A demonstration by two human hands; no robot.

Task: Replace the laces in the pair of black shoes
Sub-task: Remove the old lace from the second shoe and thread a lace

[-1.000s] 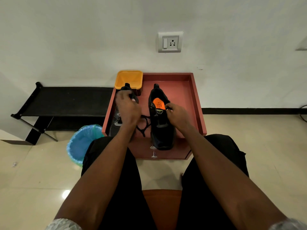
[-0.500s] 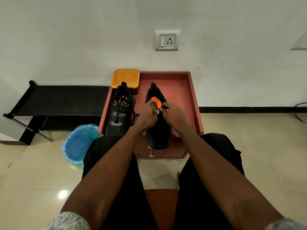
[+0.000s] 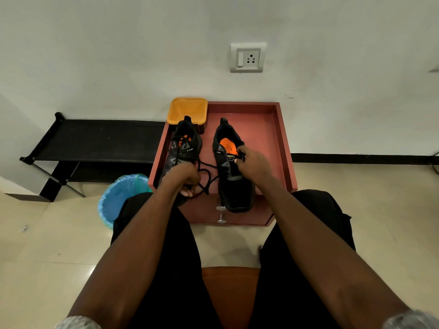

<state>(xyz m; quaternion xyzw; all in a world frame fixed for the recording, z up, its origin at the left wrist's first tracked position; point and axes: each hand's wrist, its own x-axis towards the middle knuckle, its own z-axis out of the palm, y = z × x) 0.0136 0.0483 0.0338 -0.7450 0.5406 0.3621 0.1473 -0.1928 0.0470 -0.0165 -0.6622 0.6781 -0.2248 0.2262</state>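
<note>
Left fingers (image 3: 188,193) grip lace (image 3: 206,173); right pinch shoe (image 3: 231,172)

Glossy floor tiles (image 3: 47,245), matt wall (image 3: 118,55)

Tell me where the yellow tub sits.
Head view: the yellow tub sits in the red tray's far-left corner, against the wall, just behind the left shoe.
</note>
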